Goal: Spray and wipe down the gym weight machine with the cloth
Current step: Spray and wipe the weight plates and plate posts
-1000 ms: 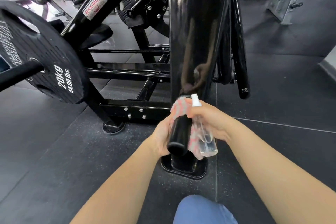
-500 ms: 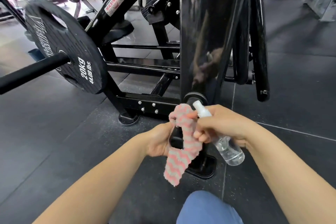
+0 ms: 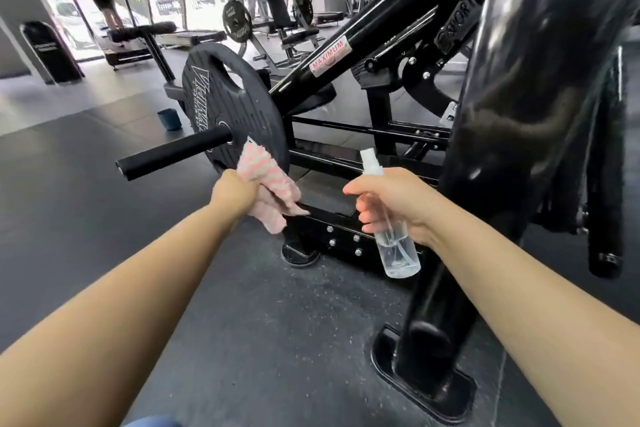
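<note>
A pink and grey striped cloth (image 3: 268,184) is held bunched up in the left hand (image 3: 233,192); the grip of that hand is clenched around the cloth, and loose folds are left hanging out past the fingers; the cloth is held up just in front of the bottom edge of the black weight plate (image 3: 235,107), but it cannot be told if the plate is touched; the plate is seen on a black bar (image 3: 173,152) that sticks out toward the left; a clear spray bottle (image 3: 391,236) is held upright in the right hand (image 3: 391,203); the grip of that hand is wrapped around the middle of the bottle, and the white spray top (image 3: 370,161) is left poking out above the hand; the bottle is held in the air near the low black frame (image 3: 346,236) of the gym weight machine (image 3: 519,114), apart from it; a thick shiny black post (image 3: 436,322) of the machine is seen on the right, set on a foot plate (image 3: 415,388) on the dark floor (image 3: 86,201); a white sticker (image 3: 329,55) with red letters is stuck on a slanted black beam; a small blue cup (image 3: 169,118) is set on the floor behind the plate; more gym machines are seen far back by the bright windows.
</note>
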A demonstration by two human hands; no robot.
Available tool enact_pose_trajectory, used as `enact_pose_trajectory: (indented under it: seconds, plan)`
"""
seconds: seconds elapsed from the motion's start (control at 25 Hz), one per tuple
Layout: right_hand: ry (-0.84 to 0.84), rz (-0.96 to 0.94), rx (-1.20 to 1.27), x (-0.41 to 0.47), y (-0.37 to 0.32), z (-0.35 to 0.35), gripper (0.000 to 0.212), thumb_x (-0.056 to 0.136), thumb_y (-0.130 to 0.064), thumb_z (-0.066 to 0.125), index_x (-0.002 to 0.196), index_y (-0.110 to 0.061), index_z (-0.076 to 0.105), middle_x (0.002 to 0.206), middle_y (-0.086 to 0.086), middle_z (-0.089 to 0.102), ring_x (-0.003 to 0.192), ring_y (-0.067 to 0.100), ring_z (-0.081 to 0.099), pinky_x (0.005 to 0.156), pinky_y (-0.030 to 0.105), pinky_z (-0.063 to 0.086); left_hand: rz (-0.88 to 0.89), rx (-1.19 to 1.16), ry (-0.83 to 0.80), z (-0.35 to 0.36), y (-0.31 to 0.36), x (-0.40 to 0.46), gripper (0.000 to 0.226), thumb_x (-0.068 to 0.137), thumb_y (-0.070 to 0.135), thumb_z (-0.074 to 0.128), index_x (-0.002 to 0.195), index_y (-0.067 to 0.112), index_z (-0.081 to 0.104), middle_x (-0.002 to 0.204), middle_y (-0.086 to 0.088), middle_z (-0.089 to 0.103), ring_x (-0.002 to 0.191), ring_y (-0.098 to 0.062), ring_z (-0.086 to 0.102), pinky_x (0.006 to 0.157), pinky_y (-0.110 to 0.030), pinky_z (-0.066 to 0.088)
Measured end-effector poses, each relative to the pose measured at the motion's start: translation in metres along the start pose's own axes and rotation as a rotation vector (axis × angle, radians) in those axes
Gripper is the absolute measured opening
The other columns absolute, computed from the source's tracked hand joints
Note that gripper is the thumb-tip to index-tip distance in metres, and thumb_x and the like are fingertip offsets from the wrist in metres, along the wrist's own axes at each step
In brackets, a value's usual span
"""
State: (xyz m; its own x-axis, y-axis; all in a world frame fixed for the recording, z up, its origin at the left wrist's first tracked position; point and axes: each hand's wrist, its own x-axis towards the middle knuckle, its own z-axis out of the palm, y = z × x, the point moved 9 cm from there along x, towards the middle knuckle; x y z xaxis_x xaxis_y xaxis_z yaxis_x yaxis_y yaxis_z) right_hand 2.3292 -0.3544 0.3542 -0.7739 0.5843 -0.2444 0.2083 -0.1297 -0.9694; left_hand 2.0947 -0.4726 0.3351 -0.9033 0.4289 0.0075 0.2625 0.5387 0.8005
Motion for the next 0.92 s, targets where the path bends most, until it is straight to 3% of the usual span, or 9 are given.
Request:
enact_pose_trajectory:
  seconds: [0.08, 0.16, 0.2, 0.28, 0.4, 0.48, 0.6, 0.72, 0.92]
  plan:
    - [-0.014, -0.008, -0.002, 0.026, -0.006, 0.034, 0.008, 0.087, -0.018, 0.061, 0.083, -0.013, 0.056, 0.049, -0.002, 0.05, 0.044, 0.011, 0.044, 0.053, 0.024, 0.042, -0.05, -0.117, 0.087, -0.055, -0.016, 0.048, 0.048, 0.08, 0.025, 0.061, 0.108, -0.012, 0.05, 0.105, -0.017, 0.063, 0.096, -0.031, 0.061, 0.085, -0.04, 0.051]
    - [-0.003, -0.034, -0.04, 0.054, -0.01, 0.068, 0.02, 0.088, -0.032, 0.061, 0.085, -0.012, 0.06, 0.051, -0.002, 0.051, 0.045, 0.011, 0.047, 0.053, 0.024, 0.044, -0.099, 0.057, 0.174, -0.097, -0.038, 0.095, 0.055, 0.077, 0.035, 0.058, 0.117, -0.002, 0.054, 0.122, -0.022, 0.058, 0.109, -0.037, 0.056, 0.096, -0.044, 0.045]
    - [0.009, -0.03, -0.048, 0.068, -0.011, 0.086, 0.027, 0.088, -0.039, 0.061, 0.085, -0.012, 0.061, 0.053, -0.002, 0.052, 0.046, 0.011, 0.048, 0.055, 0.024, 0.046, -0.114, 0.198, 0.268, -0.117, -0.046, 0.114, 0.051, 0.087, 0.028, 0.051, 0.127, -0.003, 0.049, 0.135, -0.028, 0.046, 0.122, -0.042, 0.045, 0.105, -0.045, 0.036]
    - [0.014, 0.019, -0.016, 0.095, -0.008, 0.13, 0.039, 0.086, -0.051, 0.059, 0.084, -0.012, 0.061, 0.055, -0.001, 0.05, 0.048, 0.013, 0.048, 0.058, 0.027, 0.047, -0.066, 0.366, 0.372, -0.149, -0.055, 0.148, 0.051, 0.1, 0.015, 0.034, 0.142, -0.01, 0.022, 0.148, -0.032, 0.021, 0.135, -0.046, 0.024, 0.113, -0.045, 0.021]
    - [0.022, 0.085, -0.024, 0.134, 0.001, 0.176, 0.056, 0.079, -0.066, 0.054, 0.086, -0.011, 0.062, 0.056, -0.001, 0.05, 0.048, 0.014, 0.05, 0.063, 0.031, 0.049, -0.032, 0.351, 0.383, -0.174, -0.077, 0.199, 0.068, 0.098, 0.021, 0.04, 0.147, -0.004, 0.0, 0.151, -0.021, 0.019, 0.133, -0.042, 0.029, 0.102, -0.054, 0.031]
    - [0.065, 0.117, -0.015, 0.157, 0.003, 0.189, 0.066, 0.076, -0.073, 0.05, 0.085, -0.009, 0.063, 0.056, -0.001, 0.05, 0.048, 0.014, 0.051, 0.065, 0.032, 0.05, 0.037, 0.463, 0.24, -0.165, -0.085, 0.241, 0.076, 0.088, 0.037, 0.046, 0.144, -0.005, 0.016, 0.145, -0.022, 0.032, 0.126, -0.043, 0.039, 0.098, -0.052, 0.037]
    - [0.154, 0.137, 0.021, 0.186, -0.011, 0.201, 0.072, 0.077, -0.077, 0.042, 0.078, -0.008, 0.063, 0.056, 0.001, 0.05, 0.047, 0.015, 0.05, 0.064, 0.033, 0.051, 0.189, 0.554, -0.192, -0.11, -0.085, 0.275, 0.073, 0.072, 0.053, 0.062, 0.123, 0.002, 0.051, 0.123, -0.017, 0.057, 0.112, -0.035, 0.056, 0.092, -0.039, 0.046]
    - [0.23, 0.173, 0.147, 0.221, -0.03, 0.22, 0.073, 0.075, -0.08, 0.041, 0.071, -0.009, 0.059, 0.05, -0.002, 0.043, 0.039, 0.012, 0.042, 0.052, 0.028, 0.046, 0.344, 0.8, -0.276, -0.087, -0.081, 0.3, 0.067, 0.072, 0.049, 0.064, 0.123, 0.01, 0.047, 0.122, -0.007, 0.059, 0.112, -0.027, 0.057, 0.088, -0.033, 0.045]
    - [0.337, 0.211, 0.224, 0.264, -0.039, 0.227, 0.074, 0.074, -0.081, 0.041, 0.058, -0.011, 0.055, 0.046, -0.003, 0.042, 0.037, 0.012, 0.041, 0.054, 0.028, 0.041, 0.359, 0.693, -0.464, -0.07, -0.085, 0.316, 0.053, 0.073, 0.035, 0.063, 0.117, 0.007, 0.05, 0.117, -0.005, 0.059, 0.11, -0.026, 0.057, 0.08, -0.027, 0.043]
